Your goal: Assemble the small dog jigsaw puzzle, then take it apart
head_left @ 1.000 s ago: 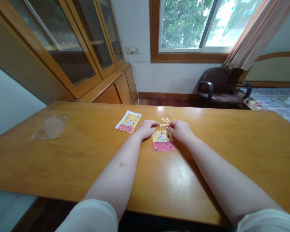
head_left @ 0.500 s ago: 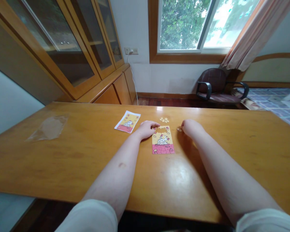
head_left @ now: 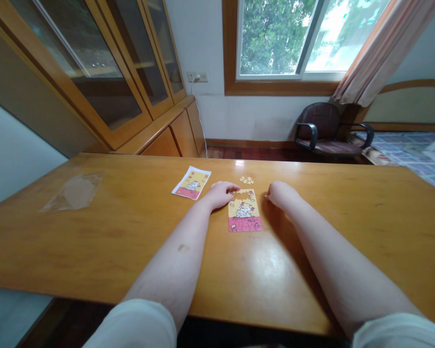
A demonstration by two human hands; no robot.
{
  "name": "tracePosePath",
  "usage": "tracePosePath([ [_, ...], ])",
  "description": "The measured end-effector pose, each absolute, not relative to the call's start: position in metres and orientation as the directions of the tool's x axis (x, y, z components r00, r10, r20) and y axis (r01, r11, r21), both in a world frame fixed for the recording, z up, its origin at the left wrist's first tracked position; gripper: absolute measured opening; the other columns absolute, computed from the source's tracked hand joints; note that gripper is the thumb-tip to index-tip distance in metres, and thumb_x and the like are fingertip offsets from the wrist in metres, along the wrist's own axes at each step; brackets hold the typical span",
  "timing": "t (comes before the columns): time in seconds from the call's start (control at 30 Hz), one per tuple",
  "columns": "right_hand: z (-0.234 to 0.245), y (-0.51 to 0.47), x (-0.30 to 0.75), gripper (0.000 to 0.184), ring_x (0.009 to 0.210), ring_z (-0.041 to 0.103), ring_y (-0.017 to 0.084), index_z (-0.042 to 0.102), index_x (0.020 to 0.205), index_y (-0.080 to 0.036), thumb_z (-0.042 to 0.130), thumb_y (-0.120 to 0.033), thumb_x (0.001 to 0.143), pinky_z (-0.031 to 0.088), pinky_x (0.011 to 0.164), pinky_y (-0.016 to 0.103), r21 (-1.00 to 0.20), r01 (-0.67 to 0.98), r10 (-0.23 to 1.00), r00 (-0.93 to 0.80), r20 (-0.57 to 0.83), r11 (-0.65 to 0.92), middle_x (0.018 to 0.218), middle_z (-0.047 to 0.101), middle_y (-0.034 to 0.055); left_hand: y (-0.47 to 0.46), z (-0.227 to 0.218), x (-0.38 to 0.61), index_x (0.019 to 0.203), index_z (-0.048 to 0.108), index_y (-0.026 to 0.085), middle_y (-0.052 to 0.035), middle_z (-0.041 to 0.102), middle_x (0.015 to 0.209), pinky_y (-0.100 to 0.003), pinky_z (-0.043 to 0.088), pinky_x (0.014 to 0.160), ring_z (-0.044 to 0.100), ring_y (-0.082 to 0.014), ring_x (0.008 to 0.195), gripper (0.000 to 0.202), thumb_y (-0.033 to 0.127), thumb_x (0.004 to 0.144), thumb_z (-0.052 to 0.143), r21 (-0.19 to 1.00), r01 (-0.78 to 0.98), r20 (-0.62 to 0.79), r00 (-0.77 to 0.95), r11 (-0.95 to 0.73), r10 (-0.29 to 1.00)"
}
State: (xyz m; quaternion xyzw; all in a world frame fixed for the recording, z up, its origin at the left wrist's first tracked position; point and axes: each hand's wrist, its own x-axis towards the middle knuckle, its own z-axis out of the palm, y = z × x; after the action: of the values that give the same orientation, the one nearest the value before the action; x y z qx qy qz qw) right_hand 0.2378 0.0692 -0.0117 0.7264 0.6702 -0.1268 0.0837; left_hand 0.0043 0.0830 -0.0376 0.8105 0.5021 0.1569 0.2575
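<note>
Resting at the upper left of the puzzle (head_left: 244,212) on the table (head_left: 148,217), the left hand (head_left: 220,194) curls loosely; I can't tell if it grips anything. Right of the puzzle, the right hand (head_left: 281,194) pinches a small piece (head_left: 266,196).

Maroon armchair (head_left: 319,121) below window (head_left: 271,38); pink curtain (head_left: 382,53) alongside; glass-fronted cabinet (head_left: 126,65).

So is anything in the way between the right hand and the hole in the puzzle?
Nothing visible: between the right hand and the hole lie just tabletop and the right edge of the jigsaw puzzle. Loose jigsaw pieces lie beyond its top; the left hand is at its left edge.
</note>
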Motion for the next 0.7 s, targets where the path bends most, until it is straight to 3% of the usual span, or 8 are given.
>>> tracePosePath([
  [0.3, -0.0093, 0.0681, 0.2386, 0.026, 0.089, 0.068, 0.027, 0.076, 0.096, -0.012, 0.059, -0.028, 0.086, 0.048, 0.074, 0.031, -0.031, 0.999, 0.933, -0.031, -0.359, 0.021, 0.096, 0.073, 0.0172, 0.0839, -0.0373, 0.0046, 0.113, 0.072, 0.022, -0.0025, 0.070, 0.120, -0.033, 0.045, 0.102, 0.061, -0.0198, 0.114, 0.052, 0.002, 0.071, 0.051, 0.608, 0.722, -0.021, 0.431, -0.331, 0.902],
  [0.7, -0.0044, 0.0660, 0.2390, 0.022, 0.084, 0.068, 0.024, 0.076, 0.094, -0.013, 0.060, -0.024, 0.084, 0.045, 0.069, 0.029, -0.055, 0.997, 0.927, -0.074, -0.367, 0.058, 0.095, 0.074, 0.0152, 0.0852, -0.0405, 0.0039, 0.114, 0.071, 0.022, -0.0036, 0.071, 0.119, -0.033, 0.047, 0.101, 0.063, -0.0198, 0.111, 0.050, 0.004, 0.070, 0.055, 0.611, 0.715, -0.008, 0.433, -0.339, 0.901],
])
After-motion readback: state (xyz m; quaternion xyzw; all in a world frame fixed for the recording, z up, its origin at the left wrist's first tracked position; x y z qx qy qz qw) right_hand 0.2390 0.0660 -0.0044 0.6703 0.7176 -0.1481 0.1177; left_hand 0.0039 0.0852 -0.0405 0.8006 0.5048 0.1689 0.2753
